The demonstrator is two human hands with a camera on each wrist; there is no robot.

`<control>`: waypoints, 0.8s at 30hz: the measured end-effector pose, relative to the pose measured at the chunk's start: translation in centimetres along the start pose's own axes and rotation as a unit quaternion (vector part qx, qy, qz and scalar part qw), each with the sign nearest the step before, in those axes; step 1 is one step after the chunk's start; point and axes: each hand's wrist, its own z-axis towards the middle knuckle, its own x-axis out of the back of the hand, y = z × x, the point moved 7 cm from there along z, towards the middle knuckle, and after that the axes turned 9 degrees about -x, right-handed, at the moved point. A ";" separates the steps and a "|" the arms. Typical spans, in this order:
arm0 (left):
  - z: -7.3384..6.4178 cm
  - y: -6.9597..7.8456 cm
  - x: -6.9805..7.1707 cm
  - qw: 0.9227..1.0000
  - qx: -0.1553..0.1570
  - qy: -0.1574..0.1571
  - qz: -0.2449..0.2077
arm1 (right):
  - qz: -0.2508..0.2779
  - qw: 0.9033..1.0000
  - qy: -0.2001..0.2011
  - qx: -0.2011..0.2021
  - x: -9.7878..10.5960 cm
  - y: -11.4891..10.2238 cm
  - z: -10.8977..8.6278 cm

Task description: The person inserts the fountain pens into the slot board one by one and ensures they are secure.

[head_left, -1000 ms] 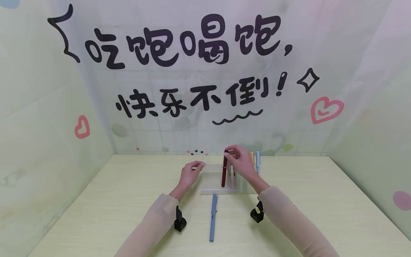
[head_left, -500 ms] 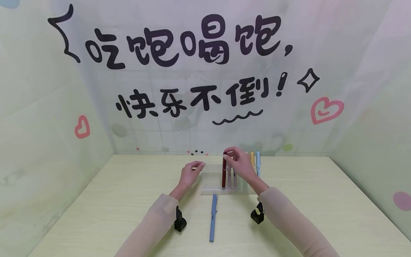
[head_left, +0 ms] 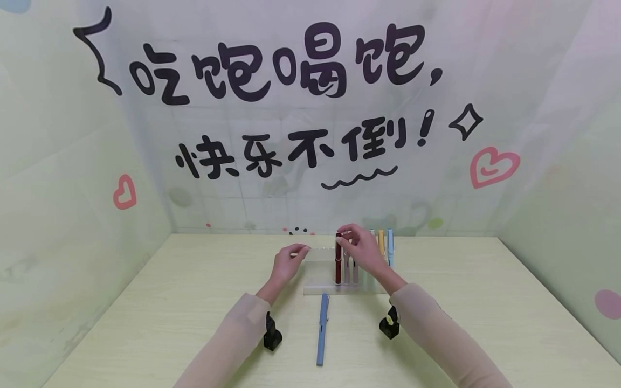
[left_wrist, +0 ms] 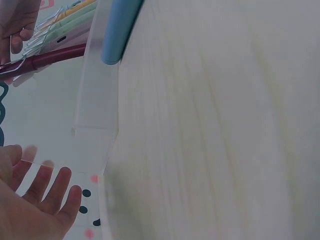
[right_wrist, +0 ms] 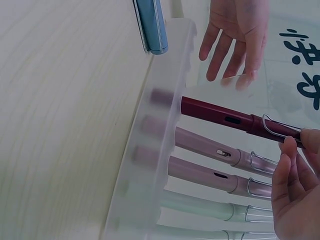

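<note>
Between its thumb and fingers my right hand (head_left: 365, 249) pinches the capped upper end of a dark red fountain pen (right_wrist: 215, 111). That pen stands nearly upright, its lower end behind the frosted front ledge of a clear pen stand (right_wrist: 174, 42). At the stand's upper left corner, my left hand (head_left: 286, 265) pinches the clear back panel, other fingers spread behind it. Two mauve pens (right_wrist: 202, 172) stand in the slots beside the red one. Pale green pens (right_wrist: 195, 202) follow, then an orange pen (head_left: 381, 241) and a light blue pen (head_left: 390, 248), partly hidden by my right hand.
A blue pen (head_left: 322, 330) lies on the pale wooden table (head_left: 170, 323) in front of the stand, between my forearms. Behind the table rises a printed backdrop (head_left: 271, 205), and side panels (head_left: 63, 215) close off both sides.
My right hand has moved slightly down with the dark red pen, which now stands straighter in the stand. The left hand keeps its place at the stand's corner.
</note>
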 end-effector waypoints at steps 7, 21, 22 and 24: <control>-0.1 0.0 0.0 1.000 0.002 0.002 -0.002 | -0.029 0.999 0.014 0.007 0.2 -0.2 -0.1; -0.1 0.1 0.0 1.000 0.008 0.005 0.001 | -0.077 0.997 0.025 0.000 0.0 0.6 0.6; -0.1 0.1 0.0 1.000 0.008 0.006 0.001 | -0.084 0.996 0.027 0.000 0.0 0.6 0.7; -0.1 0.2 0.1 1.000 0.006 0.006 0.002 | -0.093 0.995 0.031 -0.005 -0.1 0.5 0.7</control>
